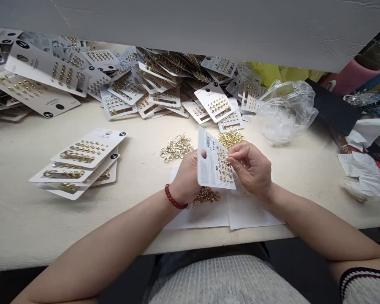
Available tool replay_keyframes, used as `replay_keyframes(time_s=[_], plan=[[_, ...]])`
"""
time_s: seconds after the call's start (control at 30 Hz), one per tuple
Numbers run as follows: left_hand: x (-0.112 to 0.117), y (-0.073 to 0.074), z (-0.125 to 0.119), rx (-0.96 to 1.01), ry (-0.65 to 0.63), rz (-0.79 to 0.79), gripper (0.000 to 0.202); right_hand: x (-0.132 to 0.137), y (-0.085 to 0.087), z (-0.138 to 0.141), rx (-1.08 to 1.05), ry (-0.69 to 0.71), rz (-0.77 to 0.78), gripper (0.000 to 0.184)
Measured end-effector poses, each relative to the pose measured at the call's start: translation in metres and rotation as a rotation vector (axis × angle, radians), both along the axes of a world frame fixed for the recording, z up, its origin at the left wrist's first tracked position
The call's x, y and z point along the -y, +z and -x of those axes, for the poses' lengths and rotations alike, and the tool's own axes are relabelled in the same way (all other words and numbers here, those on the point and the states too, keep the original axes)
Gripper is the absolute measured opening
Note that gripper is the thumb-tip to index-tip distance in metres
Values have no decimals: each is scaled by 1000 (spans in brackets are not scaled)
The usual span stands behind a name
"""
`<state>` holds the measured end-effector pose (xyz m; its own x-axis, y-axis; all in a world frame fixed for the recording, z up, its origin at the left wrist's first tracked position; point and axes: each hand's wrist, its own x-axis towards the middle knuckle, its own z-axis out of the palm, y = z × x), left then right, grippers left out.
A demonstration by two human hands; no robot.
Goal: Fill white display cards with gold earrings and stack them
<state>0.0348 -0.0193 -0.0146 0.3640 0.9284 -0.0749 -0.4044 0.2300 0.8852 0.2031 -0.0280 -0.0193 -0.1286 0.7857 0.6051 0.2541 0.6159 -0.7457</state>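
Note:
My left hand (186, 179) grips a white earring card (204, 171) from behind, holding it tilted upright with its printed back toward me. Rows of small gold earring backs show on this side, beside a price label. At the card's right edge my right hand (251, 166) has thumb and forefinger pinched against the backs; whatever is between the fingertips is too small to make out. Under the card lies a heap of small gold-brown pieces (207, 195). Behind it are a pile of gold rings (177, 147) and a pile of bright gold bits (230, 138).
A small stack of filled earring cards (82, 147) lies at left. Many more cards (158, 84) are heaped along the back. A clear plastic bag (286, 112) sits at back right, with crumpled white tissue (367, 175) farther right. White paper (253, 215) lies under my hands.

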Motion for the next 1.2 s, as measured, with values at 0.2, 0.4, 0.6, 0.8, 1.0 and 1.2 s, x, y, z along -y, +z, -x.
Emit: replay_keyframes(time_s=[0.2, 0.4, 0.6, 0.8, 1.0, 1.2], plan=[[3, 16, -2, -30, 34, -55, 44, 2, 1, 3, -55, 28, 89, 10], [1, 10, -5, 15, 61, -45, 36, 1, 5, 2, -86, 18, 144, 9], [-2, 5, -3, 74, -68, 86, 25, -3, 9, -4, -11, 30, 38, 3], [-5, 2, 1, 137, -86, 147, 26, -4, 11, -6, 46, 38, -15, 7], [-6, -1, 0, 151, -99, 115, 29, -3, 14, -7, 85, -17, -86, 9], [-5, 2, 2, 120, -113, 174, 30, -5, 16, -7, 176, -66, -213, 11]])
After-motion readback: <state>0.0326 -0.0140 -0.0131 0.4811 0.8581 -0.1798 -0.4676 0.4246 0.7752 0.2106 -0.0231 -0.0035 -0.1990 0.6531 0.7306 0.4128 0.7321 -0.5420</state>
